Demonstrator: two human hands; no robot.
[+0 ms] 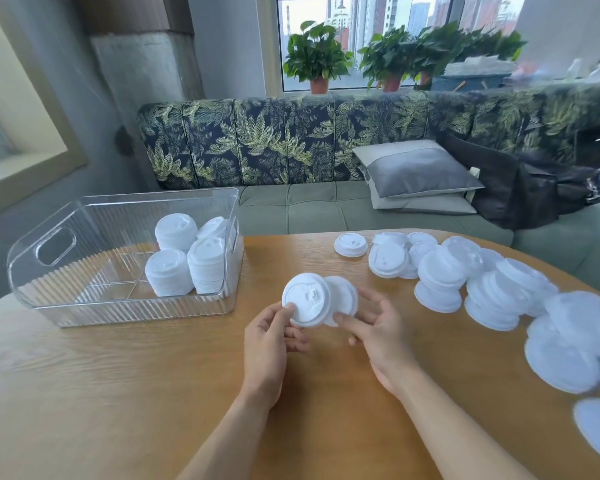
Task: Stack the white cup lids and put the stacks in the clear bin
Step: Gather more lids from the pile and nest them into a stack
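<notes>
My left hand (274,336) pinches a white cup lid (305,299) by its lower edge, its top face tilted toward me. Right behind it my right hand (378,329) holds a second white lid (343,294), partly hidden by the first. Both hang above the middle of the wooden table (153,393). The clear bin (63,306) stands at the left with several stacks of white lids (187,261) in its right end. Loose lids and short stacks (465,278) lie scattered along the table's right side.
Beyond the table's far edge runs a green sofa (309,209) with a leaf-print back, grey cushions (416,178) and a black bag (534,192). Potted plants (317,60) stand on the window sill. More lids (575,344) crowd the right edge.
</notes>
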